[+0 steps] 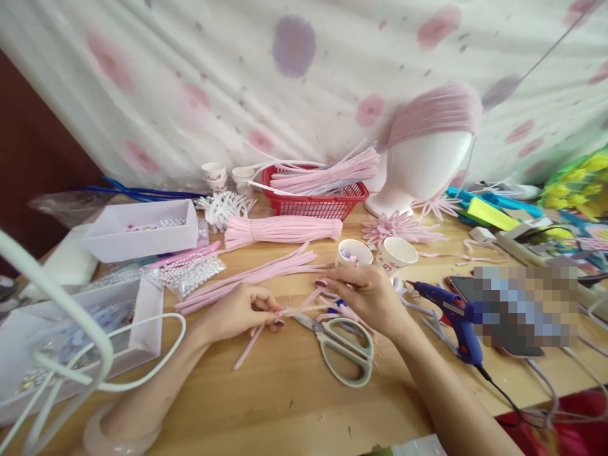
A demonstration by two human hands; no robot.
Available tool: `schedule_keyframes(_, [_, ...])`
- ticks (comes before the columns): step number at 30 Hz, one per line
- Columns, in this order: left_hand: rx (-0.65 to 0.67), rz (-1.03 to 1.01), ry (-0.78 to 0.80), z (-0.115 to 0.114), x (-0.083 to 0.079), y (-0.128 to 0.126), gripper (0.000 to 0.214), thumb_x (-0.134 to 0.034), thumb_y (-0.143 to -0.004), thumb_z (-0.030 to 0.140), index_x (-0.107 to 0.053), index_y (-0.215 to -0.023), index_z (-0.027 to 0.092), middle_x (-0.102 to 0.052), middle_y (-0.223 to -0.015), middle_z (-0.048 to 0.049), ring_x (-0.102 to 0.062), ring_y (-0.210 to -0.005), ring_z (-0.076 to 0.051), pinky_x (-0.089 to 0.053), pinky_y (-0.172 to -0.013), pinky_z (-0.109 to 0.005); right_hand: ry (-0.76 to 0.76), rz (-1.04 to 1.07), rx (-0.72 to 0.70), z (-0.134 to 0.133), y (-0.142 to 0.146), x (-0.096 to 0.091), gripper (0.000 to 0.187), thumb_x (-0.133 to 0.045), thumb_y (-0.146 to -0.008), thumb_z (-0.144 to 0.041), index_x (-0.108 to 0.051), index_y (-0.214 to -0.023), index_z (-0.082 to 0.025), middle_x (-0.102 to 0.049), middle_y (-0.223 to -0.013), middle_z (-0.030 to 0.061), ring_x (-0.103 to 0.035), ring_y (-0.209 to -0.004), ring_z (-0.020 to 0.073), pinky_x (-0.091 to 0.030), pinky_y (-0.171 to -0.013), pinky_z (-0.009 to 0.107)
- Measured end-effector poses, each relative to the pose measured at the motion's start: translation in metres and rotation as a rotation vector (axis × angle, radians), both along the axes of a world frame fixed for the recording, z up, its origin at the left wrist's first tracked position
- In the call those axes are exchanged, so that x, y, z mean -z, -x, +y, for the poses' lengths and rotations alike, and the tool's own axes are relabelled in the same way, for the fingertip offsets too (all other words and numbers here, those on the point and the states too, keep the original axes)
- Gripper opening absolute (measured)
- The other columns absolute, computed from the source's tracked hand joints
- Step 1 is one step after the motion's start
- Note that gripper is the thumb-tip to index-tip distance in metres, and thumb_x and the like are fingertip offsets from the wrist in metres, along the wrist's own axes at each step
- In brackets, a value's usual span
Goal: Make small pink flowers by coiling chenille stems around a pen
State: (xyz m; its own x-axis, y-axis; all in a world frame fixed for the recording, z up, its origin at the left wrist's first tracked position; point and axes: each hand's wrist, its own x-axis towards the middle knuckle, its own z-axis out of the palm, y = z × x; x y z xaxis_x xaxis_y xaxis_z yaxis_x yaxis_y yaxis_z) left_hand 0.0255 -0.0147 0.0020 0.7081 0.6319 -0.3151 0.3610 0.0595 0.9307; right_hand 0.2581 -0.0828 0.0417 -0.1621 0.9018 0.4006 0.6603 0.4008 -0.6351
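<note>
My left hand (247, 311) is closed in a pinch on a pink pipe cleaner (249, 345) that runs down to the left across the wooden table (266, 405). My right hand (368, 294) is curled over short pink pipe cleaner pieces (308, 301) just to the right, its fingertips pinching them. Pale green scissors (344, 345) lie open on the table directly below both hands. Two paper cups (354, 253) stand just behind my right hand.
A blue glue gun (453, 316) lies to the right, its cord trailing off the edge. Pink pipe cleaner bundles (280, 229), a red basket (316, 199), a white foam head (425, 168), white trays (142, 228) of beads and white wire (95, 342) crowd the back and left.
</note>
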Motion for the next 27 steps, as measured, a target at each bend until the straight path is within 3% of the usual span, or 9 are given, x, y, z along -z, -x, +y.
schedule_keyframes(4, [0.079,-0.104,0.168,-0.002,0.0,0.0,0.021,-0.073,-0.07,0.03,-0.066,-0.078,0.012,-0.074,-0.069,-0.0064,-0.048,-0.038,-0.005,-0.032,-0.034,-0.015,0.08,0.036,0.08,0.007,-0.008,0.004,0.016,-0.058,-0.088,-0.023,-0.074,-0.089,-0.019,-0.073,-0.077,0.002,-0.063,-0.066,0.0141,-0.046,-0.06,0.022])
schedule_keyframes(8, [0.036,-0.279,0.239,0.0,0.0,0.003,0.03,-0.078,-0.067,0.036,-0.062,-0.078,0.013,-0.072,-0.063,-0.0059,-0.047,-0.033,-0.005,-0.029,-0.031,-0.014,0.065,0.071,0.142,0.012,0.001,0.017,0.017,-0.057,-0.089,-0.022,-0.072,-0.095,-0.019,-0.074,-0.08,0.0032,-0.065,-0.069,0.0156,-0.047,-0.063,0.024])
schedule_keyframes(12, [-0.219,-0.475,0.231,0.004,-0.001,0.003,0.053,-0.079,-0.065,0.044,-0.064,-0.106,0.014,-0.068,-0.057,-0.0009,-0.036,-0.029,-0.002,-0.021,-0.029,-0.013,0.129,-0.046,0.053,0.003,0.022,0.026,0.02,-0.052,-0.091,-0.02,-0.071,-0.095,-0.019,-0.073,-0.079,0.0047,-0.065,-0.069,0.0165,-0.046,-0.064,0.024])
schedule_keyframes(14, [-0.372,-0.496,0.191,0.005,-0.001,0.002,0.06,-0.078,-0.067,0.045,-0.062,-0.117,0.015,-0.065,-0.057,0.0006,-0.034,-0.031,-0.001,-0.019,-0.03,-0.013,0.166,-0.067,-0.036,-0.005,0.033,0.027,0.023,-0.047,-0.093,-0.018,-0.069,-0.099,-0.018,-0.073,-0.082,0.0058,-0.067,-0.071,0.017,-0.045,-0.064,0.024])
schedule_keyframes(16, [-0.441,-0.473,0.153,0.004,0.0,-0.001,0.059,-0.076,-0.069,0.043,-0.062,-0.119,0.015,-0.064,-0.058,0.0009,-0.034,-0.034,-0.001,-0.02,-0.031,-0.013,0.157,-0.065,-0.119,-0.014,0.041,0.028,0.023,-0.046,-0.094,-0.019,-0.067,-0.103,-0.018,-0.073,-0.085,0.0063,-0.067,-0.074,0.0171,-0.045,-0.066,0.024])
schedule_keyframes(21, [-0.365,-0.346,0.03,0.001,0.004,-0.005,0.051,-0.07,-0.075,0.041,-0.064,-0.117,0.015,-0.066,-0.065,-0.0014,-0.042,-0.039,-0.005,-0.03,-0.033,-0.015,0.077,-0.129,-0.273,-0.024,0.047,0.028,0.021,-0.044,-0.093,-0.014,-0.064,-0.096,-0.02,-0.07,-0.077,0.0031,-0.062,-0.066,0.015,-0.043,-0.064,0.023])
schedule_keyframes(25, [-0.275,-0.179,-0.155,-0.001,0.005,-0.005,0.032,-0.066,-0.079,0.037,-0.072,-0.099,0.014,-0.069,-0.067,-0.0041,-0.049,-0.044,-0.008,-0.035,-0.038,-0.017,-0.152,-0.229,-0.102,-0.018,0.033,0.02,0.02,-0.04,-0.092,-0.012,-0.06,-0.093,-0.019,-0.066,-0.077,0.0062,-0.056,-0.073,0.0187,-0.041,-0.069,0.029])
schedule_keyframes(27, [-0.183,-0.115,-0.133,-0.004,0.004,-0.006,0.024,-0.065,-0.078,0.032,-0.074,-0.092,0.015,-0.069,-0.064,-0.0036,-0.052,-0.047,-0.009,-0.037,-0.04,-0.017,-0.279,-0.313,-0.034,-0.012,0.023,0.015,0.023,-0.039,-0.091,-0.009,-0.059,-0.089,-0.019,-0.064,-0.072,0.0056,-0.052,-0.073,0.0198,-0.038,-0.071,0.032])
